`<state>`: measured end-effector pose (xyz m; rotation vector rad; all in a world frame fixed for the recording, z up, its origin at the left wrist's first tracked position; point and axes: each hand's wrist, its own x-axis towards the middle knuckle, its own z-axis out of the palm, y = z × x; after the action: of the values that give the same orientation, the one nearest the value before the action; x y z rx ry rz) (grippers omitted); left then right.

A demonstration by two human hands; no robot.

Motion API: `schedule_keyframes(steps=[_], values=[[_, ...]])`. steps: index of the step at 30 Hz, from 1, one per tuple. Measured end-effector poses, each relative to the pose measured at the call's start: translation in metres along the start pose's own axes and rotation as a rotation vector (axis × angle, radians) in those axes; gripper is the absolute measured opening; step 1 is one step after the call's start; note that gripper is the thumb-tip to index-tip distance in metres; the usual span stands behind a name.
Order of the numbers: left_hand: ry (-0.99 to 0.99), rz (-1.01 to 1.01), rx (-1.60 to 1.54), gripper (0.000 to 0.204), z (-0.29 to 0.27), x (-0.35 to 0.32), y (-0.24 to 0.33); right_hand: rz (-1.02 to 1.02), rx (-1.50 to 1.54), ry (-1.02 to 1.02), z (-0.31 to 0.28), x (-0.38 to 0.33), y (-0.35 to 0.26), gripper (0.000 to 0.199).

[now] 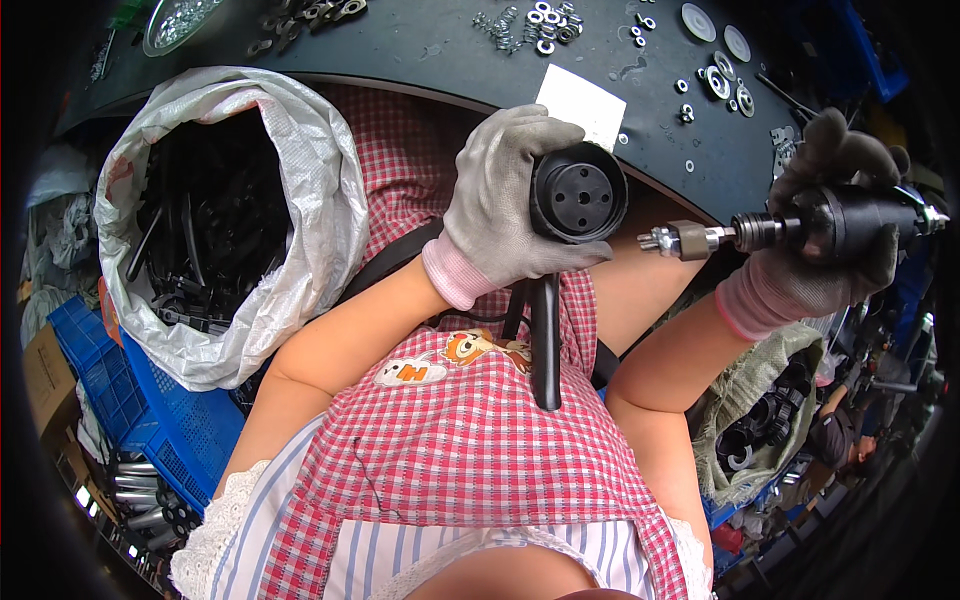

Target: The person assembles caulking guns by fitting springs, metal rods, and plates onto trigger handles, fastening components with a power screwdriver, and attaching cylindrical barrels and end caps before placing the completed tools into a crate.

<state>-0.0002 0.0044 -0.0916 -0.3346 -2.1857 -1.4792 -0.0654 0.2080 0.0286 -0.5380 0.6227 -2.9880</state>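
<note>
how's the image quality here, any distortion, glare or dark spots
Head view: strong fisheye bend, the dark table edge curves and the corners go black; light is even and soft; the left hand with its black round part and the right hand with the power driver are sharp.

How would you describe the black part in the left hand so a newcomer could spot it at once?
Start at the dark curved worktable at the top, then drop to its near edge by the white card. There the gloved left hand grips a black round part with a long stem hanging down over the checked apron. Unlike the small washers and nuts on the table, its round face has a ring of holes.
</note>
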Motion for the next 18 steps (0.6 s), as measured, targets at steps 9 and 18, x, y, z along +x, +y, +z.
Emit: schedule_keyframes(steps=[9, 18], values=[[-0.078, 0.046, 0.041, 0.093, -0.007, 0.001, -0.001, 0.071, -0.184, 0.056, 0.004, -0.027, 0.028, 0.038], [-0.066, -0.009, 0.008, 0.087, -0.005, -0.001, 0.003, -0.021, -0.400, -0.166, 0.027, -0.034, 0.044, 0.050]])
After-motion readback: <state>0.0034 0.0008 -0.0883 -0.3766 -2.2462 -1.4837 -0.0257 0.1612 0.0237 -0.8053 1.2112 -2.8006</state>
